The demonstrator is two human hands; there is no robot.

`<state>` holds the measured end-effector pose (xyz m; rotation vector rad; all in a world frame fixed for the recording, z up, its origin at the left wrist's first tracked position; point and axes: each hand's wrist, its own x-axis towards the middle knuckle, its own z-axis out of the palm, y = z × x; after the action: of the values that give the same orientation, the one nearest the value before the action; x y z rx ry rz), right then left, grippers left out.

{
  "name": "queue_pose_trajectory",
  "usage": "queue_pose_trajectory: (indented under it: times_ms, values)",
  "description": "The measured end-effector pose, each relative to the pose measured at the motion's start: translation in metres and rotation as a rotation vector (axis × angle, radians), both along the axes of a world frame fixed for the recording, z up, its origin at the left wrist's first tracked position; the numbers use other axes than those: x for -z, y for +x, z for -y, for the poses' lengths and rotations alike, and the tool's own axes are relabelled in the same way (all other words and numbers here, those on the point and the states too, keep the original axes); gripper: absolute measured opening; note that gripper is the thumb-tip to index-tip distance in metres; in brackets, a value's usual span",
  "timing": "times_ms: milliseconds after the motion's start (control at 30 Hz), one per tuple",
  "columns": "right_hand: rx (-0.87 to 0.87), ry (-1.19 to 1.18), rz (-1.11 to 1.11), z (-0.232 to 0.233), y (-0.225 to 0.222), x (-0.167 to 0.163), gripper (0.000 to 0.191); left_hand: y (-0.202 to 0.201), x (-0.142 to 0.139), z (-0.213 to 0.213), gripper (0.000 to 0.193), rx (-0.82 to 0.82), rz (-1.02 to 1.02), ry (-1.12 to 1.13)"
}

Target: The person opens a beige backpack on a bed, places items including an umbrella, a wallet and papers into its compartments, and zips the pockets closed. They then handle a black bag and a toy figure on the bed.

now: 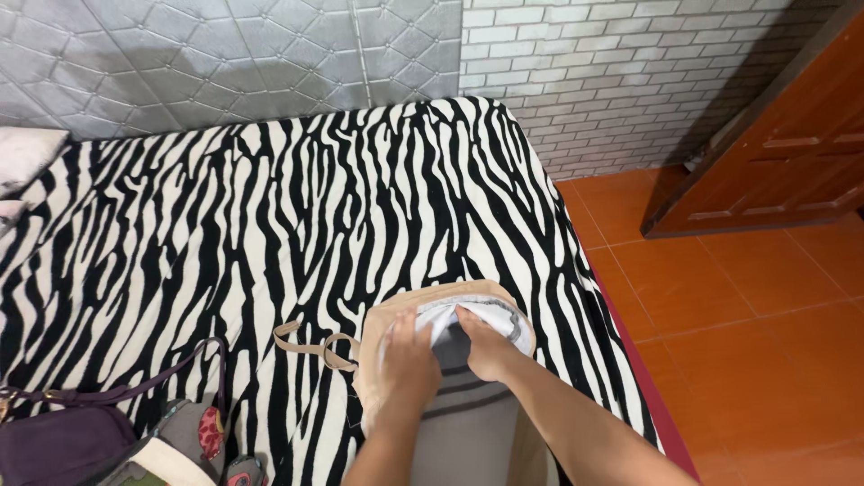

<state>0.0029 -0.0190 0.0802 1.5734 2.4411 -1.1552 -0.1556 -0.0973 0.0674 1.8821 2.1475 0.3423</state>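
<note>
Packing step in hand: left hand point(407, 360) spreading the mouth of the tan bag point(378, 337) near the bed point(270, 207) edge, right hand point(486, 346) fingers clenched on grey cloth point(468, 423) inside; next, probably deeper push required.

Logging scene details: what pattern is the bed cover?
Black-and-white zebra stripes on the bed cover, clearest in the head view.
</note>
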Motion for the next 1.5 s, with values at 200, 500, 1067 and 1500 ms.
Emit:
queue_pose_trajectory:
  times_ms: [200, 500, 1067, 1500]
  values:
    - [-0.070, 0.108, 0.280, -0.007, -0.001, -0.061, 0.104, 0.018, -0.034, -0.008, 0.049, -0.207, -0.012, -0.427]
    - [0.273, 0.067, -0.063, -0.008, 0.017, -0.062, 0.078, -0.011, -0.059, -0.077, 0.047, -0.012, 0.111, -0.157]
    - [0.134, 0.066, 0.321, -0.033, 0.028, -0.043, 0.033, -0.058, -0.026, -0.042, 0.056, -0.126, 0.062, -0.244]
    - [0.269, -0.017, 0.231, -0.041, 0.031, 0.036, 0.071, -0.085, 0.073, -0.038, 0.066, -0.399, 0.335, -0.027]
